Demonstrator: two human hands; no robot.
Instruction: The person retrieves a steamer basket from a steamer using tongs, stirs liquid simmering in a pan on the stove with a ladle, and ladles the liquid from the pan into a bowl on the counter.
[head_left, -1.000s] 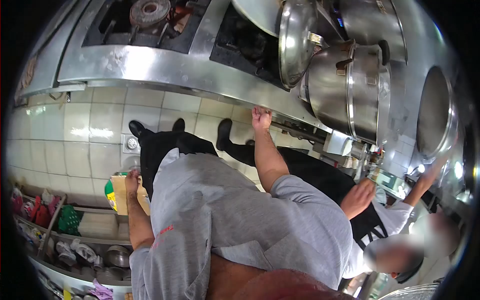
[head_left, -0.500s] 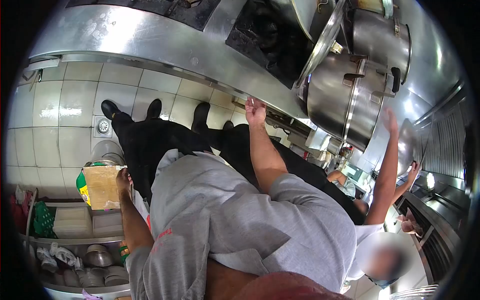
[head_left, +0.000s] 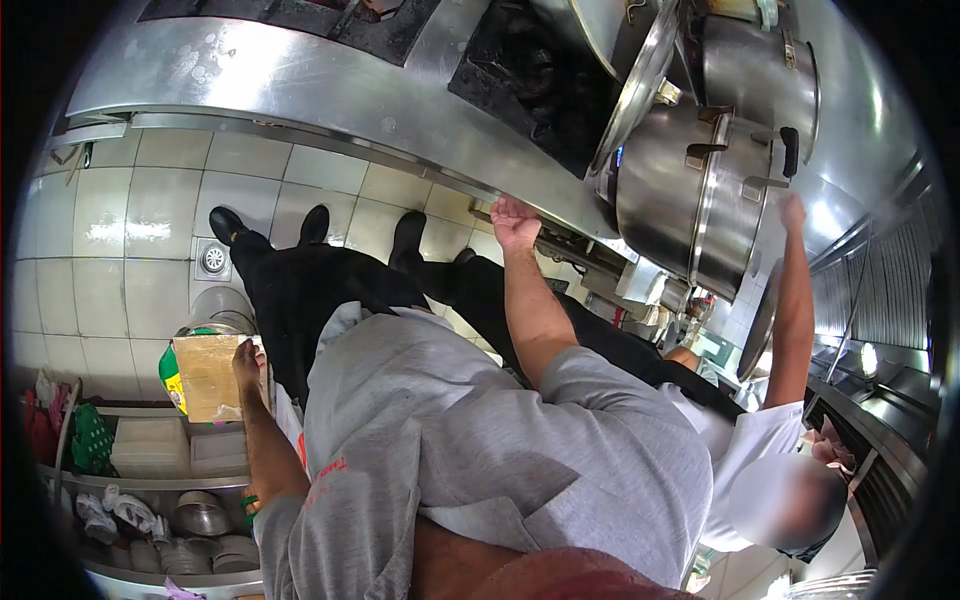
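The brown board (head_left: 208, 385) is low by the person's left side, overlapping a green-and-yellow bag (head_left: 171, 378), probably kept there to leave the floor free for feet. At its edge the left hand (head_left: 246, 365) has bent fingers, though I cannot tell whether it grips the board, while the right hand (head_left: 515, 223), half open and seemingly holding nothing, is at the stove's front edge (head_left: 440, 178). Beyond, a lid (head_left: 640, 88) stands on edge beside a big pot (head_left: 655, 190), perhaps to save room.
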